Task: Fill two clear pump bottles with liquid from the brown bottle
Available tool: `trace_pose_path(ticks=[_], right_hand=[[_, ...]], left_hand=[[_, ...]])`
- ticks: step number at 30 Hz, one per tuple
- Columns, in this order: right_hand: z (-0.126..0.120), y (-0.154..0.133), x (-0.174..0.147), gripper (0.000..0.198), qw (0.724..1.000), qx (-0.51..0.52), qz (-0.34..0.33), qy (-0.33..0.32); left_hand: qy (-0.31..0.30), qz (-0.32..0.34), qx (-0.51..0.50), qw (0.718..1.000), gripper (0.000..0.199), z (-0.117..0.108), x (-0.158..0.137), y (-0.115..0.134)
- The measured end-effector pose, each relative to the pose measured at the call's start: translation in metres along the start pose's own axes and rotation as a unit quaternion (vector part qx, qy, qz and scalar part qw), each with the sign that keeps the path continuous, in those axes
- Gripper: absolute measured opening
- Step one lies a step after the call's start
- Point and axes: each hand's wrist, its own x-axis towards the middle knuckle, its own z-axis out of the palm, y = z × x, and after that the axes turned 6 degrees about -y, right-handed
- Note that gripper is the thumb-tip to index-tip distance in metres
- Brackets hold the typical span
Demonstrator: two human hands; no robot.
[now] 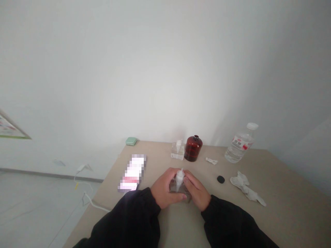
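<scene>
Both my hands are wrapped around a small clear square bottle [178,188] with a white nozzle top, near the middle of the table. My left hand [163,190] grips its left side, thumb across the near face. From the other side my right hand [198,191] holds it, fingers curled near the white top. The bottle looks upright, its lower part partly hidden by my fingers. Just beyond it stands a similar clear bottle [177,151], also with a white nozzle, beside a dark red-brown round bottle [193,150] with an uncapped neck.
A lit phone [133,172] lies left, a white cable [97,205] below it. Behind is a small green case [131,141]. To the right are a water bottle [238,147], a black disc [220,179], a crumpled tissue [247,187] and a smaller white scrap [211,161]. A wall borders the table's back.
</scene>
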Motion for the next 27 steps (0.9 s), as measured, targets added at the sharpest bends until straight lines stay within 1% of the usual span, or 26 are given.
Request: trace_pose_path(ticks=[3, 10, 17, 23, 27], right_hand=[[0.0009, 0.0019, -0.0014, 0.040, 0.999, 0.013, 0.016, 0.025], [-0.0026, -0.0038, 0.0012, 0.036, 0.999, -0.027, -0.001, -0.020], [-0.0023, -0.0060, 0.0009, 0.034, 1.000, -0.022, 0.004, -0.016], [-0.0023, -0.0038, 0.0001, 0.038, 0.999, -0.019, 0.015, -0.021], [-0.0016, -0.0020, 0.0004, 0.039, 1.000, -0.024, 0.013, -0.011]], left_hand=[[-0.003, -0.004, 0.000, 1.000, 0.067, -0.0002, 0.0003, 0.0006], [-0.005, -0.002, 0.007, 1.000, 0.069, -0.0006, 0.0013, -0.0014], [-0.005, -0.001, 0.002, 1.000, 0.067, -0.0008, 0.0010, -0.0001], [-0.008, 0.005, -0.006, 1.000, 0.068, -0.0010, 0.0013, 0.0011], [-0.009, 0.001, -0.010, 1.000, 0.068, -0.0005, 0.0017, 0.0014]])
